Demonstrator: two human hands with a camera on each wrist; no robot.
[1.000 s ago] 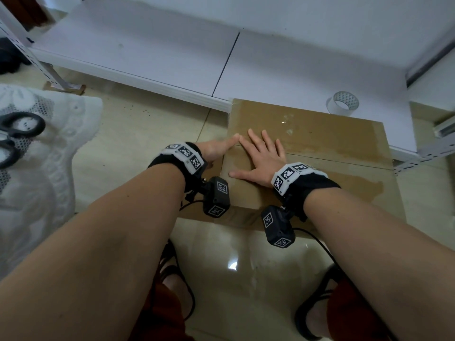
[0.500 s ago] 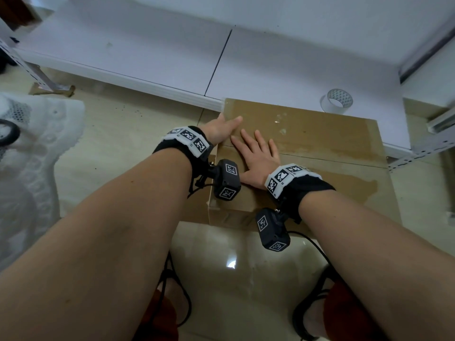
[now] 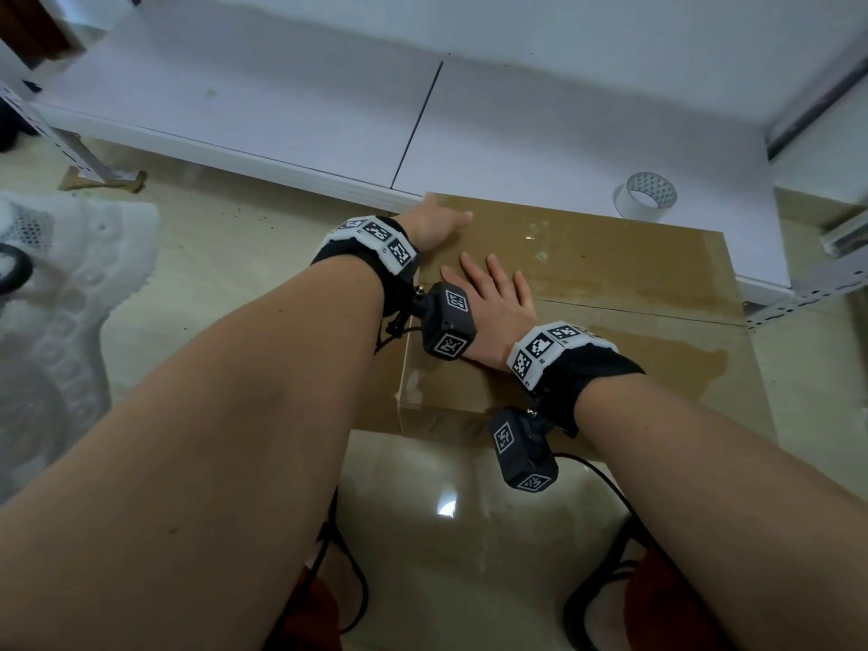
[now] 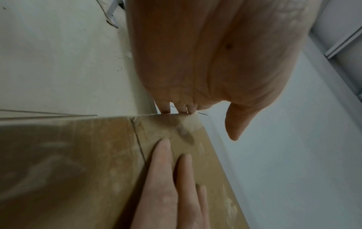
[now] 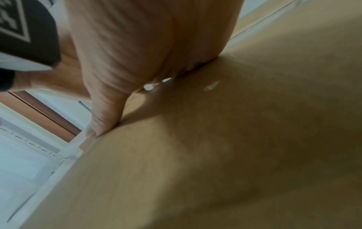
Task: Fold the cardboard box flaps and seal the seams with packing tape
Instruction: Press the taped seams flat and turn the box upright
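A brown cardboard box (image 3: 620,274) stands on the floor with its top flaps folded shut and glossy clear tape over them. My left hand (image 3: 437,223) sits at the box's far left corner, thumb on top and fingers reaching down the side. In the left wrist view its fingers (image 4: 166,108) touch the taped edge of the box (image 4: 68,155). My right hand (image 3: 493,298) lies flat, fingers spread, on the top near the left end of the middle seam. In the right wrist view my right hand's palm (image 5: 147,38) presses on the cardboard (image 5: 235,139). A roll of clear packing tape (image 3: 646,195) rests beyond the box.
The tape roll lies on a low white shelf board (image 3: 282,96) running behind the box, with metal shelf posts (image 3: 798,293) at both ends. A white lacy cloth (image 3: 70,284) with a black scissor handle (image 3: 16,272) lies at the left. Glossy tile floor (image 3: 469,509) is near my feet.
My left hand has slid along the box's left edge from near the seam to the far corner. My right hand has stayed flat on the top.
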